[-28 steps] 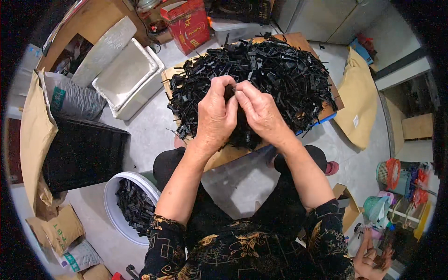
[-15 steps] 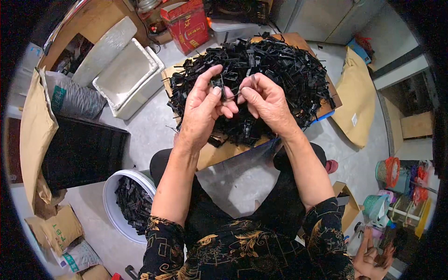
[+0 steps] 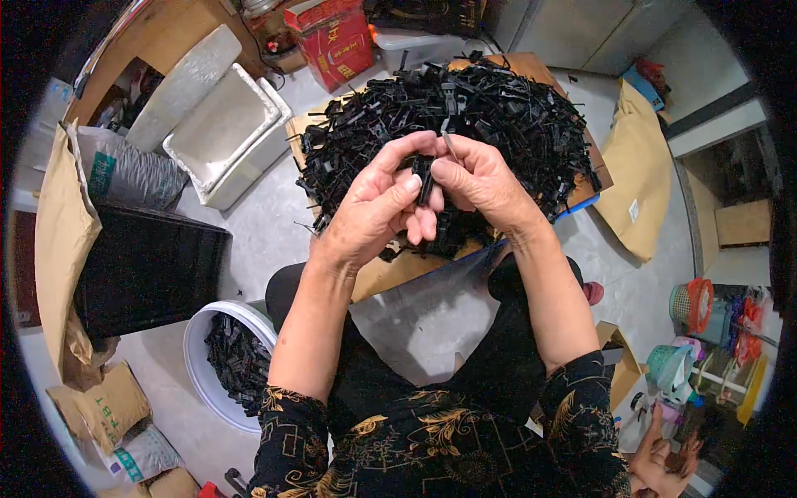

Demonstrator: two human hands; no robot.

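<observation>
Between the thumb and fingers of my left hand [image 3: 375,202] is a small black plastic part [image 3: 424,179], held roughly upright. My right hand [image 3: 486,184] presses close against it, its thumb and forefinger pinching a thin, narrow metal blade [image 3: 451,148] that sticks out above them. The fingertips of both hands nearly meet, hiding the part's far side and the blade's lower end. Just beyond and beneath them, a large heap of black plastic parts [image 3: 519,124] covers a low board [image 3: 390,278], whose brown near edge shows.
A white bucket [image 3: 193,358] of black parts stands by my left leg. White foam box [image 3: 237,178], black cabinet [image 3: 158,266] and red carton [image 3: 332,50] lie left and beyond. A tan paper sack [image 3: 635,187] is at right; baskets [image 3: 664,365] stand lower right.
My right hand has come closer to my left, and the gap between their fingertips has narrowed. The black part has shifted slightly right and down and stands more upright.
</observation>
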